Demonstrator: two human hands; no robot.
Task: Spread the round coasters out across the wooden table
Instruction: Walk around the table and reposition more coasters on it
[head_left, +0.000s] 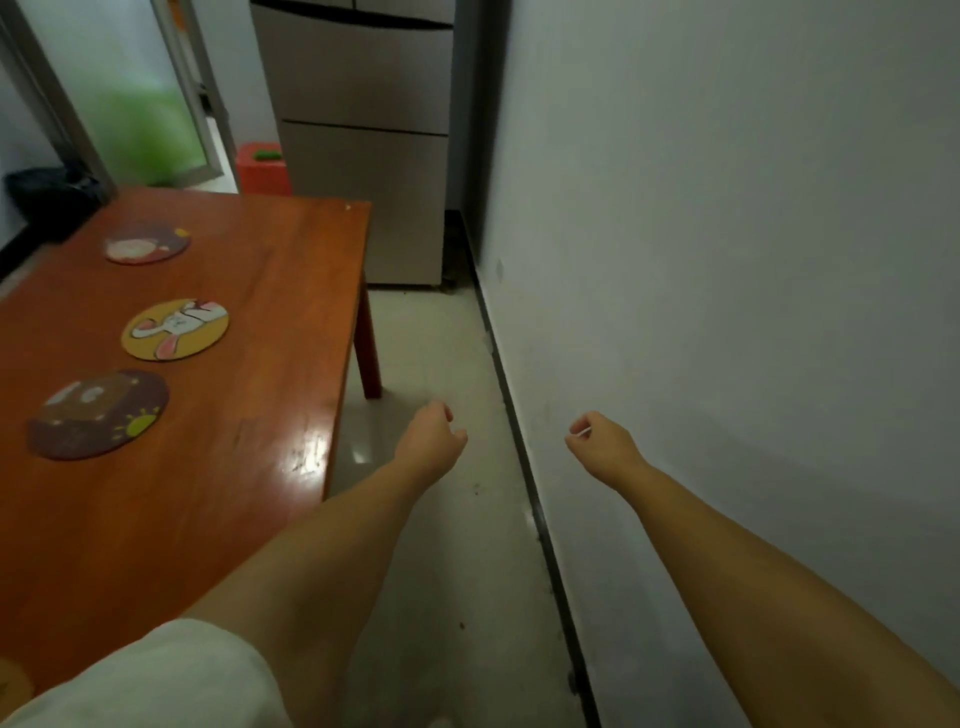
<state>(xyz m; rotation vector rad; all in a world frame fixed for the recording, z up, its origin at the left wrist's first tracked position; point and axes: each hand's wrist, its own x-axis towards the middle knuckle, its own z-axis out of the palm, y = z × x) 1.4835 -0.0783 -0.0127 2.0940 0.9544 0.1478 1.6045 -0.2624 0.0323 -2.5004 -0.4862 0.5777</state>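
Observation:
Three round coasters lie apart in a line on the wooden table: a dark brown one nearest, a yellow one with a rabbit picture in the middle, and a maroon one farthest. A sliver of another coaster shows at the bottom left edge. My left hand hangs past the table's right edge over the floor, fingers curled, holding nothing. My right hand is held out in front of the white wall, fingers curled in, nothing in it.
A grey fridge stands beyond the table's far right corner. A red stool sits beside it. A glass door and a dark bin are at the far left. The white wall runs along the right.

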